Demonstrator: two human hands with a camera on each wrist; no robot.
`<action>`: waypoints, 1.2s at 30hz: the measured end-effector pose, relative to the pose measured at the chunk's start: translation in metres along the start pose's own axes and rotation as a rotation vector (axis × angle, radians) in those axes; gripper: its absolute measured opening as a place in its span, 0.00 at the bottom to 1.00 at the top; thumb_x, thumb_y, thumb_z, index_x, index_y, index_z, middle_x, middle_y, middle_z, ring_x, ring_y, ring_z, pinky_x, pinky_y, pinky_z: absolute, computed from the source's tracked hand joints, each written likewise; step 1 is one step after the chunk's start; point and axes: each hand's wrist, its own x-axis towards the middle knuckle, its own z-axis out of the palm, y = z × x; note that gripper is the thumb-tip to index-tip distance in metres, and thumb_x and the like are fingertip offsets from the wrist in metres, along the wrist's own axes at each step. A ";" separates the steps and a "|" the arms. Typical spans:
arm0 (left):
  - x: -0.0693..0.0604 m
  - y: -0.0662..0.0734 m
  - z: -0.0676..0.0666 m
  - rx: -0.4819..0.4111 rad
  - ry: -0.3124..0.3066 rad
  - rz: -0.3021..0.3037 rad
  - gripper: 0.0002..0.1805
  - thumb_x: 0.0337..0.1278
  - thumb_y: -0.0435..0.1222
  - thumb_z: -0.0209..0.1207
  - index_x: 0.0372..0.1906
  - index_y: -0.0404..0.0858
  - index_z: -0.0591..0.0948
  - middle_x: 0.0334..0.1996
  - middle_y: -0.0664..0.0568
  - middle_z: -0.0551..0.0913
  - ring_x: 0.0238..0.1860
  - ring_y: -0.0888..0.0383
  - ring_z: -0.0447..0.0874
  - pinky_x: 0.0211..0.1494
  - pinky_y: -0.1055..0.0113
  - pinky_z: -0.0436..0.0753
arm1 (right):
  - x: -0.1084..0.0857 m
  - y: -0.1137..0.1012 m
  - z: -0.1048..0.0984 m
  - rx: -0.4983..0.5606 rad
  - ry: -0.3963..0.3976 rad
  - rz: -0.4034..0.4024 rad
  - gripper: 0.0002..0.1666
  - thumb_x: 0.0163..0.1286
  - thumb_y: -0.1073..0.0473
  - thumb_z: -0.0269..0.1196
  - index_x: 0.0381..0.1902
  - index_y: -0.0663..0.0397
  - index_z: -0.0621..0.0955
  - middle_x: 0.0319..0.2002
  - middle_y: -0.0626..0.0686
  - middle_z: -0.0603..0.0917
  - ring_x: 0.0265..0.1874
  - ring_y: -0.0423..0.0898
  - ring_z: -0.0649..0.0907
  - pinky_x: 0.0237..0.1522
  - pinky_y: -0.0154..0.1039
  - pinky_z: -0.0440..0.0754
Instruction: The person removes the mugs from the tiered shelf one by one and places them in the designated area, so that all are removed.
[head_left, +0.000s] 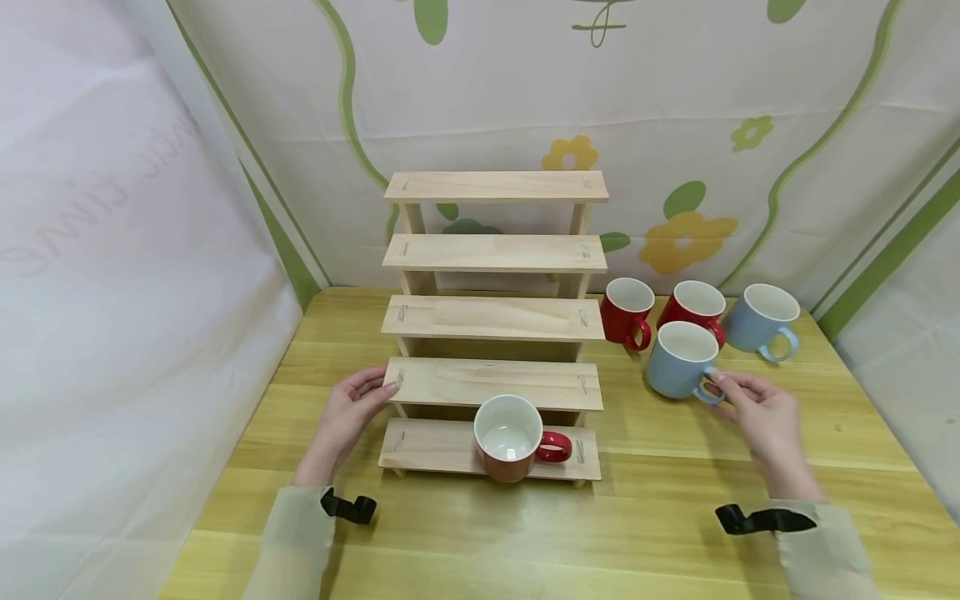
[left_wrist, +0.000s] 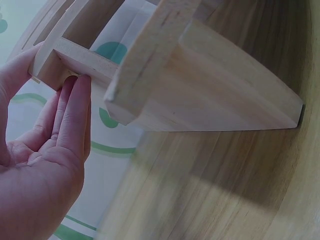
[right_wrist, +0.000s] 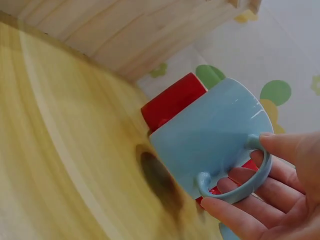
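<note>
At the left end of a stepped wooden rack (head_left: 492, 320), my left hand (head_left: 347, 421) grips the second tier from the bottom. The left wrist view shows its thumb over the board and its fingers (left_wrist: 74, 117) under it. My right hand (head_left: 763, 421) holds a light blue mug (head_left: 681, 362) by the handle (right_wrist: 260, 175). Whether that mug touches the table, I cannot tell. On the bottom tier stands a red mug (head_left: 508, 467) with a white inside, its handle pointing right.
Behind the held mug are two red mugs (head_left: 624, 323) and another light blue mug (head_left: 763, 317), standing on the wooden table (head_left: 652, 533) right of the rack. A patterned white cloth (head_left: 480, 92) hangs close behind, with more cloth at both sides.
</note>
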 end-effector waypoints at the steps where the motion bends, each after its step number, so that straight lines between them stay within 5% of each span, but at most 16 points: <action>1: 0.000 0.000 0.000 0.000 0.000 0.000 0.26 0.68 0.31 0.65 0.65 0.24 0.72 0.50 0.45 0.81 0.50 0.56 0.82 0.55 0.67 0.83 | 0.000 0.001 0.000 0.000 -0.002 0.000 0.11 0.73 0.62 0.66 0.46 0.66 0.86 0.38 0.50 0.90 0.39 0.40 0.89 0.38 0.37 0.88; 19: 0.001 -0.002 -0.001 -0.009 0.008 0.005 0.26 0.67 0.30 0.65 0.64 0.23 0.73 0.49 0.46 0.81 0.49 0.57 0.83 0.54 0.67 0.84 | -0.008 0.007 0.005 -0.072 -0.021 0.021 0.10 0.73 0.62 0.67 0.45 0.65 0.86 0.35 0.46 0.90 0.37 0.40 0.89 0.38 0.38 0.88; 30: 0.001 -0.002 -0.001 -0.008 0.004 0.002 0.26 0.68 0.30 0.64 0.65 0.24 0.72 0.49 0.46 0.81 0.49 0.57 0.82 0.55 0.67 0.84 | -0.017 0.019 0.003 -0.109 -0.027 0.016 0.21 0.71 0.60 0.68 0.52 0.75 0.80 0.40 0.49 0.90 0.39 0.39 0.88 0.40 0.38 0.87; 36: 0.001 -0.001 0.000 0.002 0.005 -0.001 0.26 0.68 0.30 0.65 0.65 0.24 0.72 0.50 0.46 0.81 0.50 0.57 0.82 0.55 0.67 0.83 | -0.017 0.013 0.005 -0.250 0.059 0.015 0.23 0.70 0.53 0.71 0.57 0.59 0.81 0.41 0.37 0.88 0.41 0.31 0.85 0.40 0.28 0.85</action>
